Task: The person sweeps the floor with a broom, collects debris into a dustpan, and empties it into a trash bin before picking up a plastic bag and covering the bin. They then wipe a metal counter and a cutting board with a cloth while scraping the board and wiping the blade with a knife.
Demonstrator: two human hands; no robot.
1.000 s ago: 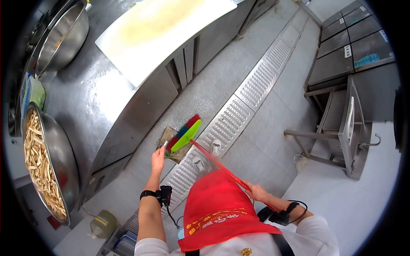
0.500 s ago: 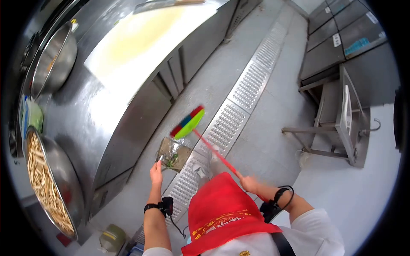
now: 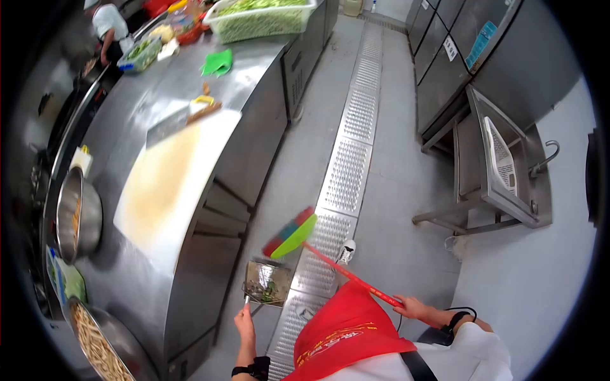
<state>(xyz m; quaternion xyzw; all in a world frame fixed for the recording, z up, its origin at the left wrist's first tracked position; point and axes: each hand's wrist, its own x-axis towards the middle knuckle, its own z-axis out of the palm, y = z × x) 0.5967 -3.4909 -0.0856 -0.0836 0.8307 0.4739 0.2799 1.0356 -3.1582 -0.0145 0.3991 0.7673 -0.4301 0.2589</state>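
Observation:
My left hand point(image 3: 244, 322) is closed around the handle of a metal dustpan point(image 3: 258, 273), low by the floor beside the counter. Green leafy scraps and dark bits point(image 3: 269, 291) lie in the pan. My right hand point(image 3: 412, 308) grips the red stick of a broom point(image 3: 346, 273), which slants up and left across the drain. Its lime-green head point(image 3: 295, 237) with red and blue bristles is just beyond the dustpan, apart from it.
A perforated metal drain cover point(image 3: 346, 178) runs along the grey floor. To the left, a steel counter point(image 3: 244, 82) bears a white cutting board point(image 3: 159, 184), a cleaver point(image 3: 168, 127) and bowls. A steel sink stand point(image 3: 502, 171) is on the right; another person point(image 3: 109, 28) stands far left.
My view has tilted up, showing more counter and the other person. The broom head has shifted slightly right relative to the dustpan. Both hands keep their holds.

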